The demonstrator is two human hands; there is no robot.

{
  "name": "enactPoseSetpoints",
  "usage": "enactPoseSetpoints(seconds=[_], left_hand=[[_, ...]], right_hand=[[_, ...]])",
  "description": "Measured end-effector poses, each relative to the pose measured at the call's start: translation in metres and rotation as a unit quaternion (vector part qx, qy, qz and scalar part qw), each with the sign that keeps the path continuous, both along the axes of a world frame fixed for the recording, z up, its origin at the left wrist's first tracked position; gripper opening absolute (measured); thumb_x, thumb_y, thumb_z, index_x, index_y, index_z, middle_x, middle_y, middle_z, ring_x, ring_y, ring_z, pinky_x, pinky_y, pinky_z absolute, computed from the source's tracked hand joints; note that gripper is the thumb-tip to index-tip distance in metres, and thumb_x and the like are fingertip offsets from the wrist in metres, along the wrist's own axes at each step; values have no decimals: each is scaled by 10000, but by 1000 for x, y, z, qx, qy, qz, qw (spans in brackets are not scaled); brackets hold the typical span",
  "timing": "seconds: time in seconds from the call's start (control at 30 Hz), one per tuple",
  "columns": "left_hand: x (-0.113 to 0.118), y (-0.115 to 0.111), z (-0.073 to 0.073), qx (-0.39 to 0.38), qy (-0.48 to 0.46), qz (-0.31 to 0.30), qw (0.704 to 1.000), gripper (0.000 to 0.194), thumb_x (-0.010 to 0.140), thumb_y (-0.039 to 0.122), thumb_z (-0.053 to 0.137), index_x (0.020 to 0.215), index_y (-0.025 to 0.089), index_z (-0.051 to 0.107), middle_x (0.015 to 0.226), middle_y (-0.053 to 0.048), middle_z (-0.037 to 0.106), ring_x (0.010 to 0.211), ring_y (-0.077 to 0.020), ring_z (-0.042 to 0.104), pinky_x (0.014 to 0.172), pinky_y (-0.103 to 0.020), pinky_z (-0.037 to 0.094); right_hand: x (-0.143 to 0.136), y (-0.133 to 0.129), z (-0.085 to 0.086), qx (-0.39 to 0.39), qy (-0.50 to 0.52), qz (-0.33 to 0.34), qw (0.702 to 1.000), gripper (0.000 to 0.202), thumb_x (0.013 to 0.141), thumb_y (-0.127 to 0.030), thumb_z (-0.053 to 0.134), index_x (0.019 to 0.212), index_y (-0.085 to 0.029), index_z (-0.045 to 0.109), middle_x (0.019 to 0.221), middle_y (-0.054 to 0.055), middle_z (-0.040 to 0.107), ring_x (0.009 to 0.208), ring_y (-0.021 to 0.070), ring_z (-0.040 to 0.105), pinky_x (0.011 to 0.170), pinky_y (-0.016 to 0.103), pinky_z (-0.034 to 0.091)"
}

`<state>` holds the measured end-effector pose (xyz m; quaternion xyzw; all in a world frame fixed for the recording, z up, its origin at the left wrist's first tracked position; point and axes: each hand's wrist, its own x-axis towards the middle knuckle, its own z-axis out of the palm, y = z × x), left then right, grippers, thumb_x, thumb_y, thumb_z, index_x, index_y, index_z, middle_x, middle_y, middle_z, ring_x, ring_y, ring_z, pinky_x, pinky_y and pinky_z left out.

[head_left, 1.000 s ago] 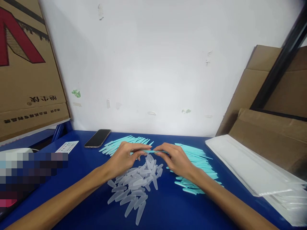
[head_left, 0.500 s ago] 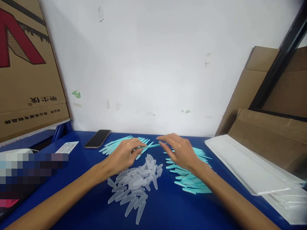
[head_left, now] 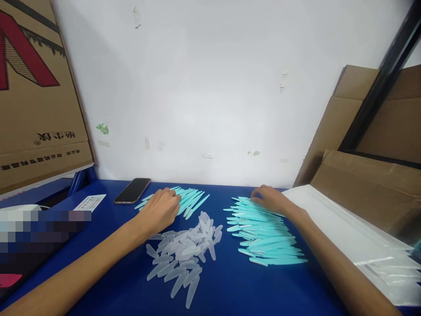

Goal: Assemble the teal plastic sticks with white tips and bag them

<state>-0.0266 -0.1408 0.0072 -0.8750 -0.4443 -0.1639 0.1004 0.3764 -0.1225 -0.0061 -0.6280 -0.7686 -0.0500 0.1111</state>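
Note:
My left hand (head_left: pixel 161 210) rests on the left bunch of slim teal sticks (head_left: pixel 190 199), which look like eyebrow razors. Its fingers are curled down and the tips are hidden, so I cannot make out what lies in them. At the far end of the right-hand pile of teal razors (head_left: pixel 263 235), my right hand (head_left: pixel 271 199) touches or hovers just over the top ones, thumb and fingers apart. Those razors lie side by side, their ends pointing left. Between the two bunches is a loose heap of translucent white caps (head_left: pixel 189 250).
A phone (head_left: pixel 132 191) and a printed card (head_left: pixel 90 202) lie on the blue table (head_left: pixel 213 289) at the left. White plastic sleeves (head_left: pixel 332 232) are stacked at the right by folded cardboard (head_left: pixel 368 188). A big carton (head_left: pixel 36 101) stands back left, before a white wall (head_left: pixel 204 87).
Both hands held one teal razor between them over the caps. They have parted: the left moved back to the left bunch, the right moved out to the right pile's far end.

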Motion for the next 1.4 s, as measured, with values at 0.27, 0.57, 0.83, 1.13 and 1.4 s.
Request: enactPoseSetpoints(seconds=[0.27, 0.57, 0.83, 1.13, 1.4], left_hand=[[11, -19, 1, -65, -18, -179, 982, 345, 1000, 189, 401, 1257, 268, 617, 1155, -94, 608, 1047, -241, 543, 809, -336, 464], [13, -24, -5, -73, 19, -234, 969, 515, 927, 8, 422, 1277, 353, 579, 1286, -71, 528, 1107, -238, 529, 787, -304, 439], [19, -24, -2, -81, 22, -221, 972, 165, 970, 165, 525, 1059, 226, 649, 1073, -65, 617, 962, -214, 553, 755, -299, 427], [21, -22, -6, -56, 17, -218, 974, 176, 1003, 201, 444, 1012, 198, 620, 982, -54, 623, 887, -202, 570, 721, -305, 426], [23, -28, 5, -46, -36, -187, 981, 183, 996, 258, 439, 1026, 183, 603, 1014, -58, 628, 889, -192, 585, 714, -301, 463]], right_hand=[[8, 3, 2, -65, 34, -10, 997, 206, 859, -287, 565, 949, -198, 727, 907, 61, 735, 788, 198, 658, 672, 276, 450], [11, 6, -2, -66, 47, -11, 997, 176, 866, -249, 548, 919, -176, 699, 916, 68, 722, 813, 201, 639, 681, 274, 428], [9, 1, 3, -49, 30, -15, 998, 137, 866, -256, 572, 900, -201, 694, 910, 49, 719, 813, 196, 631, 662, 262, 394], [6, 3, 3, -45, -4, -34, 998, 146, 893, -241, 547, 932, -215, 685, 980, 43, 722, 872, 194, 640, 660, 244, 383], [-4, 2, 1, -14, -75, -61, 995, 132, 951, -274, 527, 969, -200, 634, 973, 94, 711, 885, 224, 663, 669, 261, 385]])
